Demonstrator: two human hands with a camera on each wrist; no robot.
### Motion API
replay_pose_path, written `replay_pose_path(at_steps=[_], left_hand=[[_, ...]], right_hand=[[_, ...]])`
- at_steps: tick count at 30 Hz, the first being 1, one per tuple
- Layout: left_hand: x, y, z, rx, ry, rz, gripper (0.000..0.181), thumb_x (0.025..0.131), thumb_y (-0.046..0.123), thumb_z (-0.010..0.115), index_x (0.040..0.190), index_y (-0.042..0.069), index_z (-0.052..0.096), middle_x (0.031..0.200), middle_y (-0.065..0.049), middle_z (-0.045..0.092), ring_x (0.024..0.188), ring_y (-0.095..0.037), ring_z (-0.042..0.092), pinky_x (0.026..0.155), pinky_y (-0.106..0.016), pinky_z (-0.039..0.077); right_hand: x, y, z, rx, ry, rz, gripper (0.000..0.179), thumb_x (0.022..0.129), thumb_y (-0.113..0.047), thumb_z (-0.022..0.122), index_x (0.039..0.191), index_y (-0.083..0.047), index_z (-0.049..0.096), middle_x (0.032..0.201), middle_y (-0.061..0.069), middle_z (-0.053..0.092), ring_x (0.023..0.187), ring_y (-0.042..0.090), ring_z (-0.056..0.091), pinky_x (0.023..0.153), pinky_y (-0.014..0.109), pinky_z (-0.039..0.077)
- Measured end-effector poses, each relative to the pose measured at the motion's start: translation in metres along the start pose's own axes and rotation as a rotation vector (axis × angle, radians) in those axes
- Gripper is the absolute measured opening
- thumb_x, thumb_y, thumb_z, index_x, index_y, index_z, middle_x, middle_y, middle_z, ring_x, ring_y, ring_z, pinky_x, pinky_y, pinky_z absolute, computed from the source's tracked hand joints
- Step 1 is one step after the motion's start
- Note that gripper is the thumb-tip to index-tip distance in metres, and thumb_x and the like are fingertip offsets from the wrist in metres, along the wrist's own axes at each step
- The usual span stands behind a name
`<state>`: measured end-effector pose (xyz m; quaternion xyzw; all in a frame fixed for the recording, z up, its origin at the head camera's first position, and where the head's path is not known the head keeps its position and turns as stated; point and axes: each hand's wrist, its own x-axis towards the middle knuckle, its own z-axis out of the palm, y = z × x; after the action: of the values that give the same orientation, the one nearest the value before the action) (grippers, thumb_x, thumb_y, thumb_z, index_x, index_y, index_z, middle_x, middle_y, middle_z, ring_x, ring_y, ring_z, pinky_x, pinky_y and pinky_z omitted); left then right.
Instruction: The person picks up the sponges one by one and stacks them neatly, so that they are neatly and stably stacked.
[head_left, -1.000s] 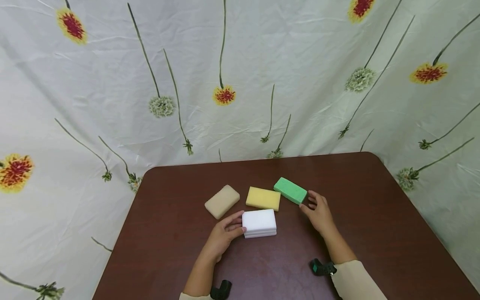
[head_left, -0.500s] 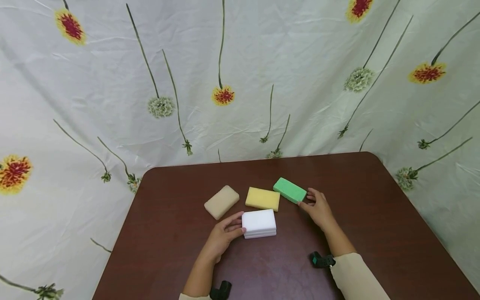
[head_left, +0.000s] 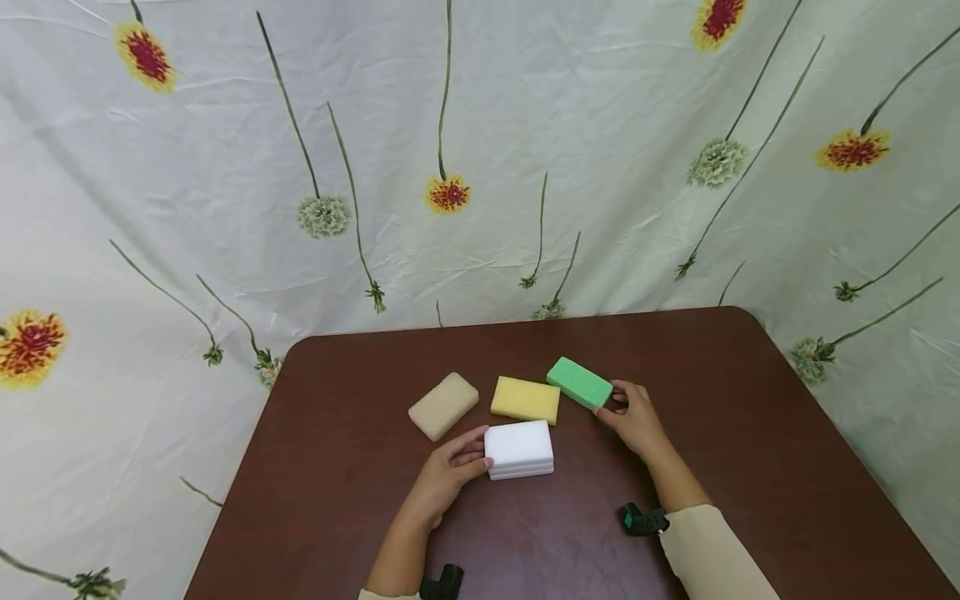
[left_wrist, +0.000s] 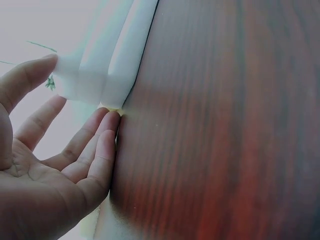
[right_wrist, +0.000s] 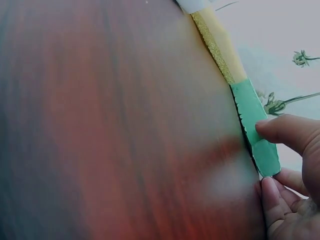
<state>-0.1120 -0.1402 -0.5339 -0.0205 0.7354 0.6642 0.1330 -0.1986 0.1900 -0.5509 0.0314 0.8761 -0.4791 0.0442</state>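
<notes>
My left hand [head_left: 437, 481] is at the left end of a small stack of white sponges [head_left: 519, 443], its thumb tip and index fingertip touching that end. In the left wrist view the fingers of the left hand [left_wrist: 55, 155] are spread and relaxed beside the layered white sponges [left_wrist: 100, 60]. My right hand [head_left: 636, 423] holds the right end of a green sponge [head_left: 580, 382], thumb on the near side and fingers at the end. The right wrist view shows the thumb against the green sponge [right_wrist: 250, 112], with fingertips at its end.
A yellow sponge [head_left: 526, 399] lies behind the white stack, close to the green sponge. Left of it is a beige sponge [head_left: 444, 407], set at an angle. All lie on a dark brown table [head_left: 337, 483]. A flowered cloth [head_left: 487, 250] hangs behind.
My right hand has shifted slightly left, closer around the end of the green sponge. My left hand and the sponges stay nearly where they were.
</notes>
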Motion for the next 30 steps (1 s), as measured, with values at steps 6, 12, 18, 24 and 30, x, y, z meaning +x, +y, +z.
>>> replay_pose_path(at_steps=[6, 12, 18, 24, 30], left_hand=[[0.0004, 0.0004, -0.0003, 0.003, -0.003, 0.004, 0.058, 0.090, 0.022, 0.077, 0.144, 0.016, 0.057, 0.132, -0.016, 0.062, 0.122, -0.026, 0.062, 0.096, -0.029, 0.050], [0.0004, 0.0009, -0.0004, 0.008, -0.008, -0.006, 0.058, 0.090, 0.023, 0.077, 0.144, 0.017, 0.057, 0.132, -0.015, 0.062, 0.122, -0.025, 0.062, 0.097, -0.030, 0.050], [0.0003, 0.0005, -0.0002, 0.008, -0.013, -0.007, 0.059, 0.090, 0.024, 0.078, 0.145, 0.016, 0.057, 0.133, -0.015, 0.062, 0.122, -0.025, 0.062, 0.097, -0.031, 0.050], [0.0006, -0.0002, -0.0003, 0.004, -0.010, -0.005, 0.058, 0.089, 0.023, 0.078, 0.144, 0.017, 0.058, 0.132, -0.016, 0.063, 0.122, -0.025, 0.062, 0.096, -0.029, 0.051], [0.0004, -0.0004, -0.0007, 0.005, -0.011, 0.001, 0.058, 0.089, 0.023, 0.078, 0.143, 0.017, 0.059, 0.131, -0.015, 0.063, 0.121, -0.026, 0.062, 0.095, -0.029, 0.051]], right_hand=[[-0.0001, 0.0001, 0.0004, -0.005, -0.005, -0.011, 0.067, 0.094, -0.018, 0.072, 0.149, 0.002, 0.039, 0.140, 0.022, 0.040, 0.127, 0.038, 0.047, 0.105, 0.050, 0.045], [-0.0004, 0.0007, -0.0003, -0.011, -0.004, -0.018, 0.066, 0.094, -0.016, 0.071, 0.148, 0.003, 0.039, 0.141, 0.023, 0.039, 0.127, 0.038, 0.047, 0.105, 0.050, 0.045], [-0.0009, 0.0004, -0.0006, -0.023, -0.006, -0.014, 0.066, 0.095, -0.017, 0.070, 0.149, 0.002, 0.039, 0.140, 0.023, 0.040, 0.127, 0.038, 0.048, 0.105, 0.050, 0.046], [0.0000, 0.0016, -0.0003, -0.011, -0.010, -0.003, 0.065, 0.095, -0.019, 0.070, 0.149, 0.002, 0.039, 0.141, 0.022, 0.040, 0.128, 0.038, 0.047, 0.106, 0.050, 0.045], [-0.0014, 0.0006, -0.0019, -0.008, -0.021, 0.008, 0.066, 0.096, -0.021, 0.069, 0.150, 0.001, 0.037, 0.143, 0.022, 0.038, 0.130, 0.039, 0.047, 0.107, 0.050, 0.045]])
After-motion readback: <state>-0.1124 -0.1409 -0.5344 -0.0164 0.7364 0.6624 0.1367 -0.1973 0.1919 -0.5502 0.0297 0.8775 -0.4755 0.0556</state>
